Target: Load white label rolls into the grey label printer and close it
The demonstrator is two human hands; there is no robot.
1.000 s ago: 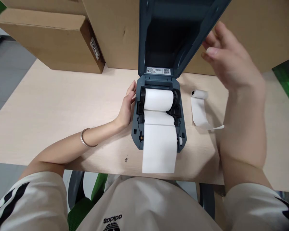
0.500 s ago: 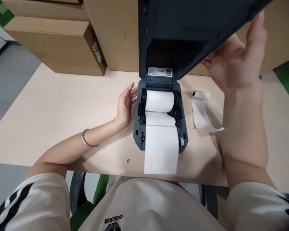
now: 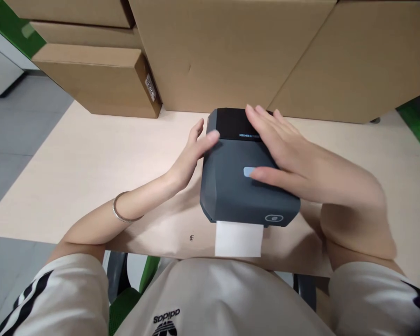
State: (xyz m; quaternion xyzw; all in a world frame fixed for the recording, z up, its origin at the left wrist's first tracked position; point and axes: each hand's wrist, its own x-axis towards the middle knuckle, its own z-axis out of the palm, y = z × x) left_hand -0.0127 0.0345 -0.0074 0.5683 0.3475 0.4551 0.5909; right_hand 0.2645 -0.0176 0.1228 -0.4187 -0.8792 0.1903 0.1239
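Note:
The dark grey label printer (image 3: 231, 191) stands on the table with its lid down. A strip of white label paper (image 3: 239, 240) sticks out of its front toward me. My right hand (image 3: 289, 154) lies over the right part of the lid, fingers stretched out, its thumb beside the pale blue button (image 3: 248, 171). At the printer's left side is my left hand (image 3: 191, 156), fingers extended and thumb reaching over the lid's left edge. It does not grasp the printer. The paper roll inside is hidden under the lid.
Large cardboard boxes (image 3: 227, 56) stand along the back of the table, right behind the printer. A smaller flat carton (image 3: 94, 88) is at the back left. The table's (image 3: 70, 172) front edge is close to my body.
The printer's raised lid has come down, hiding the roll. My right hand has moved down and left with it onto the top. My left thumb now rests over the lid's edge.

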